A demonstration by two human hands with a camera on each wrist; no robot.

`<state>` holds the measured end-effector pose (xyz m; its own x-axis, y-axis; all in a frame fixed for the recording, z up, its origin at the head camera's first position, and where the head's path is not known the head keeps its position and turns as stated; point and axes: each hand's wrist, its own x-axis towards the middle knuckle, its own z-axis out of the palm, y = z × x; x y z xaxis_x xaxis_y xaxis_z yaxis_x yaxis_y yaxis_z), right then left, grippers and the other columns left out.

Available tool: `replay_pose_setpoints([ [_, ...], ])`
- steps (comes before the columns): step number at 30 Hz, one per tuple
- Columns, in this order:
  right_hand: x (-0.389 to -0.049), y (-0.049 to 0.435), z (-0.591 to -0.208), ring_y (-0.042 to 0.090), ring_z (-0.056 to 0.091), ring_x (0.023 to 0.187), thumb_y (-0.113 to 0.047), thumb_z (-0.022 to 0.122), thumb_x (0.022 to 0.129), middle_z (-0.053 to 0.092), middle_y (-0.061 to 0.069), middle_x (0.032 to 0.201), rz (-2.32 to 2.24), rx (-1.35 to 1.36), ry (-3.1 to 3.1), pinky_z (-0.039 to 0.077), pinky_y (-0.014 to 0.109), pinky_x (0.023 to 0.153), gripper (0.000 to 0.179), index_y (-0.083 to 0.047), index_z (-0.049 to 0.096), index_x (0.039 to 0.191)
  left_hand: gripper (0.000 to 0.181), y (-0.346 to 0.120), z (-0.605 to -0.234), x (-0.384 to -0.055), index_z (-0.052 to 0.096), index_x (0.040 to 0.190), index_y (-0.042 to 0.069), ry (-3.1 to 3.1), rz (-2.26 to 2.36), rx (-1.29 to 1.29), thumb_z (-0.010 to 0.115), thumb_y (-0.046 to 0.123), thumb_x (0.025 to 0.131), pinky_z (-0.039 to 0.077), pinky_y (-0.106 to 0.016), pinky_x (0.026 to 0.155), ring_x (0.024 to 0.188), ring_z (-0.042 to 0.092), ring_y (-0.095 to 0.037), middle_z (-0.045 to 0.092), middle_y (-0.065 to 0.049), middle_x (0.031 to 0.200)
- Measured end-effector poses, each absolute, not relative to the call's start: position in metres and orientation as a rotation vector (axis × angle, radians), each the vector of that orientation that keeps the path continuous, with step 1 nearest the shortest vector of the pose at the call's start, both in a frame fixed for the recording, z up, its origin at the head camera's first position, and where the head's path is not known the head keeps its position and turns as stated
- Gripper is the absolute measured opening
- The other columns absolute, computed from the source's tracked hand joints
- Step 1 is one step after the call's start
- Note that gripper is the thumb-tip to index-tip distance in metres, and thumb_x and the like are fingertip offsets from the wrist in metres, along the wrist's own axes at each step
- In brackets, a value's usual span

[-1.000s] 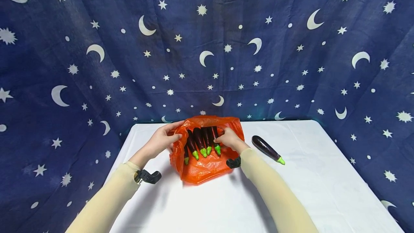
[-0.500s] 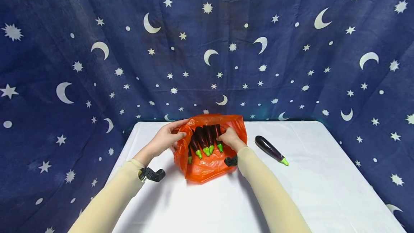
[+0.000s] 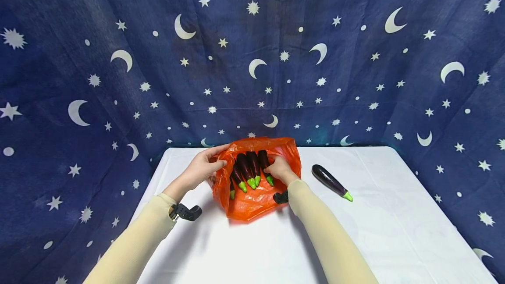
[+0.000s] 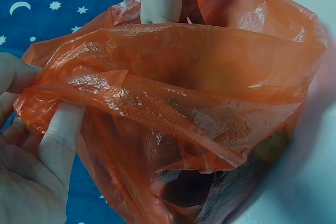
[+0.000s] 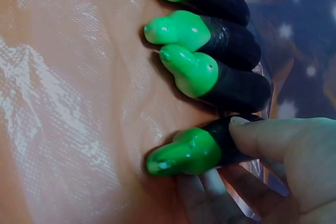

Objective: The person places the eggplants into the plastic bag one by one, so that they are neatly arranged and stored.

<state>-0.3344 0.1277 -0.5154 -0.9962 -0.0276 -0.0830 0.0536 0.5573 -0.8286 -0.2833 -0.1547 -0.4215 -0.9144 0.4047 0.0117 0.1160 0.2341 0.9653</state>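
An orange plastic bag point(image 3: 252, 207) lies on the table with its mouth toward me. Several dark purple eggplants with green caps rest side by side inside it, among them one eggplant point(image 3: 245, 171) near the middle of the row. At the bag's left edge, my left hand point(image 3: 199, 168) pinches the plastic between thumb and fingers, as the left wrist view shows. My right hand point(image 3: 279, 169) reaches into the bag and holds the rightmost eggplant point(image 5: 195, 150), thumb on its upper side and fingers beneath. That eggplant lies a little apart from the others.
Another eggplant point(image 3: 331, 182) lies on the white-covered table point(image 3: 394, 222), right of the bag. Behind the table hangs a dark blue cloth point(image 3: 252, 34) printed with moons and stars. Black straps point(image 3: 185, 212) are worn at the wrists.
The head view has shifted slightly. Inside the bag, the eggplant in my right hand has tilted a little, its green end swinging right. My left hand keeps its hold on the bag.
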Motion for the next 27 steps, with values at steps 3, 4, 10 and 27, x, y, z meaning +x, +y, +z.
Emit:
replay_pose_setpoints([
  [3,-0.335,0.126,-0.516,0.034,0.061,0.113,0.005,0.076,0.081,0.064,0.020,0.131,-1.401,-0.002,2.740,0.049,0.046,0.103,0.064,0.000,0.059,0.142,0.056,-0.154,-0.421,-0.283,0.053,0.150,0.020,2.261,1.746,0.489,0.065,0.010,0.097,0.059,-0.045,0.059,0.077,0.068,-0.021,0.067,-0.014,0.120],
  [4,-0.335,0.126,-0.516,0.035,0.061,0.114,0.004,0.076,0.081,0.064,0.021,0.130,-1.397,-0.003,2.749,0.048,0.047,0.104,0.064,-0.001,0.059,0.142,0.055,-0.154,-0.421,-0.283,0.054,0.150,0.020,2.260,1.749,0.487,0.065,0.010,0.097,0.059,-0.044,0.059,0.078,0.068,-0.021,0.067,-0.014,0.120],
  [10,-0.333,0.125,-0.513,0.036,0.060,0.117,0.003,0.075,0.084,0.063,0.022,0.130,-1.407,0.012,2.737,0.048,0.049,0.104,0.067,-0.002,0.053,0.147,0.056,-0.153,-0.420,-0.281,0.054,0.150,0.018,2.256,1.757,0.478,0.065,0.010,0.097,0.059,-0.041,0.057,0.073,0.067,-0.020,0.067,-0.014,0.119],
  [27,-0.298,0.156,-0.478,0.041,0.050,0.134,-0.001,0.069,0.090,0.054,0.025,0.144,-1.249,-0.365,2.753,0.040,0.055,0.110,0.061,0.001,0.050,0.148,0.057,-0.155,-0.420,-0.277,0.051,0.152,0.023,2.207,1.740,0.467,0.064,0.012,0.098,0.057,-0.051,0.049,0.056,0.064,-0.023,0.068,-0.016,0.108],
])
